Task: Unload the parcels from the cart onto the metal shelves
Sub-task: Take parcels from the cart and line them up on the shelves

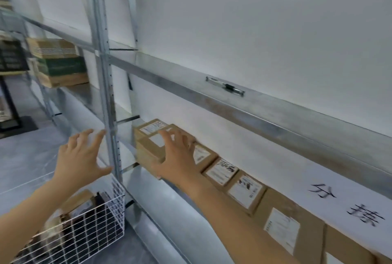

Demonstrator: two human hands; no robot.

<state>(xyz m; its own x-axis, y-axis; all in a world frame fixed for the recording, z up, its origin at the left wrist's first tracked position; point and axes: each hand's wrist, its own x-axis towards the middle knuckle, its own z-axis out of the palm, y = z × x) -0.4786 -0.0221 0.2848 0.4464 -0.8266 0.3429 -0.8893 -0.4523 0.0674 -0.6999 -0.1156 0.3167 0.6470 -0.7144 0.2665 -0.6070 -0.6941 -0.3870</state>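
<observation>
A brown cardboard parcel [148, 149] with a white label stands at the left end of a row of parcels [246, 189] on the metal shelf [169, 195]. My right hand [176, 157] rests on its top and front edge, fingers spread and lightly bent. My left hand [81, 157] hovers open in the air, left of the shelf upright [106, 85], holding nothing. A white wire cart basket [84, 227] at lower left holds more parcels and dark items.
An upper shelf beam [233, 102] runs across above the parcels, carrying a small metal part [224, 86]. A white sheet with black handwriting [347, 204] hangs from the beam. Stacked boxes [57, 62] fill the far left bay. Grey floor lies to the left.
</observation>
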